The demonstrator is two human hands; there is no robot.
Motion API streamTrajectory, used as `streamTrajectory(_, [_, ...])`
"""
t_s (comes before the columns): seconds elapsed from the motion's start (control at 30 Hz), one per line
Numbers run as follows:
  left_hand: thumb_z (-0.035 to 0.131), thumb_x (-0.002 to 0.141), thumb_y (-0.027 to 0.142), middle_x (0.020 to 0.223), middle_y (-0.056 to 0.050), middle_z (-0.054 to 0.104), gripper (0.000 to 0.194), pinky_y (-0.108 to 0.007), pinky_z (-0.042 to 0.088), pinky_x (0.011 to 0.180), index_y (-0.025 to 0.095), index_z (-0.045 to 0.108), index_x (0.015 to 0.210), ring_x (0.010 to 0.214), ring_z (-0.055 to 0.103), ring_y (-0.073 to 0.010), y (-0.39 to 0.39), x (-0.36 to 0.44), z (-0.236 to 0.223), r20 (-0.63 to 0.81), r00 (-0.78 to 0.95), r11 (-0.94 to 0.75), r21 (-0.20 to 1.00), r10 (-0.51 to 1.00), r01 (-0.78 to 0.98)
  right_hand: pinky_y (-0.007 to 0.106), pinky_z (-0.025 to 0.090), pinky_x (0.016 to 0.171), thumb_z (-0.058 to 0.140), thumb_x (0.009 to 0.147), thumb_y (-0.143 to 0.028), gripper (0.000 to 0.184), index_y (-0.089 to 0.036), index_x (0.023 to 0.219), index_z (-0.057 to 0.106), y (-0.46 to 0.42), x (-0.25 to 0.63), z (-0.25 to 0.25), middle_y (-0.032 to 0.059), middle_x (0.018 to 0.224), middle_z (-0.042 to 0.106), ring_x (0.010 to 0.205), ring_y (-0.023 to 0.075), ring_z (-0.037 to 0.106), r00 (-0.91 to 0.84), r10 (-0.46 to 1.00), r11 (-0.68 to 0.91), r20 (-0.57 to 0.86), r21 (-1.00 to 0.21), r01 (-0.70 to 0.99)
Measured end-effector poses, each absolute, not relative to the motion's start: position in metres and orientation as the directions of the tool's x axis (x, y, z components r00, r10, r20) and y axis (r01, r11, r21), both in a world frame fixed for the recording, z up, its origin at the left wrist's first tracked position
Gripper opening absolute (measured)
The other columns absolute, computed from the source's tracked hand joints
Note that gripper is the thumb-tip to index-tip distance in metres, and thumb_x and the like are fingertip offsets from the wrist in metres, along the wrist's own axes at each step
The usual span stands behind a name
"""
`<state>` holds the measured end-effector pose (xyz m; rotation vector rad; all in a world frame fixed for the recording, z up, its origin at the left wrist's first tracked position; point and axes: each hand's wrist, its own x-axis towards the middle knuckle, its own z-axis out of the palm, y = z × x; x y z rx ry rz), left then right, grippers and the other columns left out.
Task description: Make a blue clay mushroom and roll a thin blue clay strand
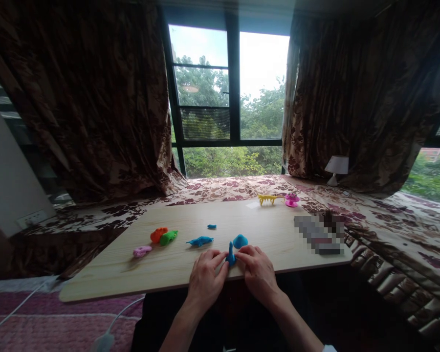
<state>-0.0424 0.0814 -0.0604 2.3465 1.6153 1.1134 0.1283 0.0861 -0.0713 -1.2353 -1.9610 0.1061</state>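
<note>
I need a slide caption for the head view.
Left hand and right hand flank an upright blue piece on a pale tabletop.

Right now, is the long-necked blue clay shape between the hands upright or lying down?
Upright, it seems: the blue clay shape points its thin neck upward from a wider base, between left hand and right hand.

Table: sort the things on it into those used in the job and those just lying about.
In the job, it seems:
upright blue piece, between left hand and right hand
domed blue lump beyond it, probably

Lying about, apparently:
long blue figure
small blue bit
orange lump
green lump
pink lump
yellow figure
magenta piece
pixelated object
</note>
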Motion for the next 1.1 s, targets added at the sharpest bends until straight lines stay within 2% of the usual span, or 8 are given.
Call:
streamTrajectory(0.13, [0.051, 0.082, 0.031, 0.100, -0.007, 0.062, 0.027, -0.041, 0.040, 0.090, 0.023, 0.067, 0.102, 0.100, 0.054, -0.0248, 0.082, -0.042, -0.061, 0.509, 0.171, -0.433, 0.458, 0.844, 0.776, 0.029, 0.042, 0.086, 0.049, 0.074, 0.000, 0.045, -0.029, 0.104, 0.066, 0.084, 0.128, -0.072, -0.0007, 0.103, 0.065, 0.093, 0.0191, 0.053, -0.193, 0.789, 0.516, 0.584, -0.458, 0.724])
streamTrajectory(0.3, [0.052, 0.081, 0.034, 0.108, -0.006, 0.061, 0.030, -0.038, 0.041, 0.091, 0.023, 0.062, 0.107, 0.106, 0.054, -0.0232, 0.088, -0.041, -0.056, 0.491, 0.152, -0.421, 0.503, 0.858, 0.755, 0.029, 0.042, 0.087, 0.048, 0.073, 0.001, 0.045, -0.026, 0.105, 0.065, 0.084, 0.129, -0.074, 0.0003, 0.104, 0.064, 0.094, 0.0187, 0.054, -0.167, 0.787, 0.507, 0.593, -0.469, 0.723])
streamTrajectory(0.47, [0.057, 0.077, 0.035, 0.089, -0.004, 0.065, 0.018, -0.038, 0.043, 0.084, 0.024, 0.068, 0.085, 0.094, 0.058, -0.0242, 0.094, -0.035, -0.050, 0.465, 0.166, -0.418, 0.515, 0.870, 0.748, 0.029, 0.043, 0.086, 0.048, 0.075, -0.001, 0.042, -0.024, 0.105, 0.064, 0.084, 0.129, -0.074, 0.0009, 0.102, 0.065, 0.093, 0.0185, 0.055, -0.145, 0.784, 0.501, 0.604, -0.478, 0.721])
streamTrajectory(0.53, [0.058, 0.076, 0.033, 0.085, -0.004, 0.065, 0.015, -0.038, 0.043, 0.083, 0.025, 0.069, 0.082, 0.091, 0.058, -0.0241, 0.094, -0.033, -0.047, 0.458, 0.175, -0.422, 0.518, 0.871, 0.744, 0.030, 0.043, 0.086, 0.049, 0.075, -0.001, 0.041, -0.025, 0.104, 0.065, 0.084, 0.129, -0.074, 0.0007, 0.101, 0.065, 0.092, 0.0187, 0.055, -0.144, 0.781, 0.503, 0.607, -0.476, 0.721])
streamTrajectory(0.7, [0.057, 0.075, 0.029, 0.089, -0.004, 0.068, 0.018, -0.035, 0.044, 0.083, 0.026, 0.071, 0.086, 0.091, 0.059, -0.0226, 0.094, -0.037, -0.039, 0.434, 0.224, -0.447, 0.527, 0.873, 0.722, 0.030, 0.044, 0.084, 0.050, 0.078, -0.004, 0.037, -0.026, 0.103, 0.065, 0.083, 0.129, -0.073, 0.0015, 0.101, 0.066, 0.091, 0.0195, 0.056, -0.142, 0.773, 0.509, 0.619, -0.469, 0.722])
streamTrajectory(0.83, [0.055, 0.076, 0.029, 0.086, -0.003, 0.069, 0.018, -0.034, 0.044, 0.082, 0.026, 0.072, 0.081, 0.088, 0.060, -0.0215, 0.094, -0.039, -0.035, 0.425, 0.250, -0.462, 0.523, 0.870, 0.716, 0.031, 0.044, 0.085, 0.050, 0.081, -0.007, 0.032, -0.025, 0.102, 0.065, 0.082, 0.128, -0.073, 0.0023, 0.100, 0.066, 0.092, 0.0201, 0.056, -0.139, 0.766, 0.511, 0.627, -0.464, 0.724])
streamTrajectory(1.1, [0.053, 0.078, 0.033, 0.087, -0.005, 0.067, 0.019, -0.039, 0.041, 0.086, 0.024, 0.069, 0.084, 0.092, 0.057, -0.0243, 0.096, -0.032, -0.047, 0.459, 0.207, -0.443, 0.494, 0.864, 0.748, 0.032, 0.044, 0.084, 0.051, 0.081, -0.009, 0.029, -0.024, 0.101, 0.066, 0.083, 0.128, -0.075, 0.0028, 0.099, 0.066, 0.090, 0.0206, 0.056, -0.145, 0.760, 0.515, 0.634, -0.450, 0.730])
